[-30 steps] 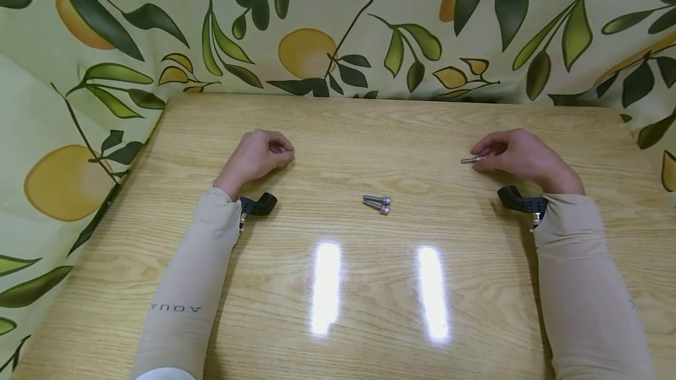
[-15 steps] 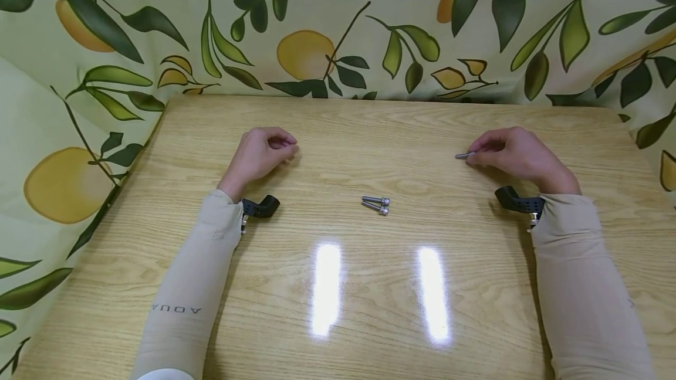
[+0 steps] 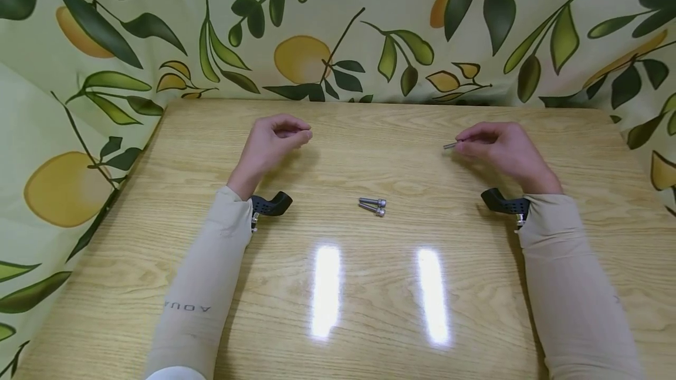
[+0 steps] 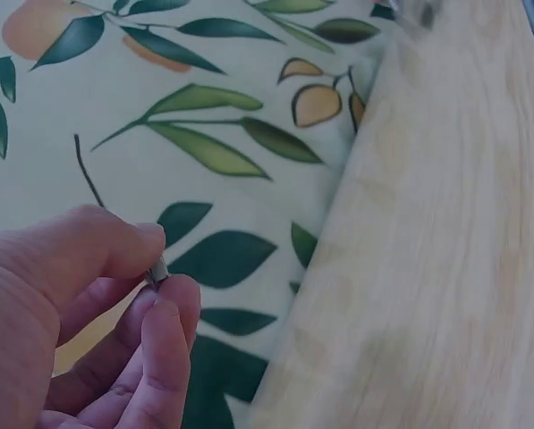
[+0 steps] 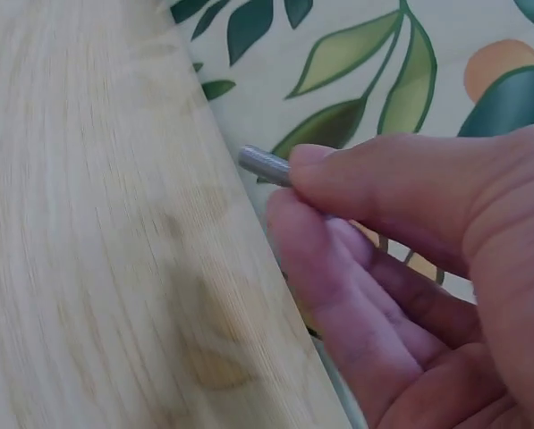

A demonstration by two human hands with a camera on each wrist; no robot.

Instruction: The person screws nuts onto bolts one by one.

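My left hand is at the far left part of the table, above its surface. Its thumb and index finger pinch a small silvery metal piece, mostly covered by the fingertips in the left wrist view. Across from it, my right hand pinches a bolt between thumb and fingertips. The bolt's threaded shank points left toward the other hand; its head end is hidden by the fingers. Between the hands and nearer the body, two socket-head bolts lie side by side on the table, heads to the right.
The wood-grain table carries two bright light reflections. A fabric backdrop with leaves and fruit hangs along its back and left edges. Each sleeve cuff has a black wrist mount on it.
Both hands have moved toward each other and slightly away from the body, lifting with what they hold. The two bolts on the table stay put; the head view has shifted slightly.
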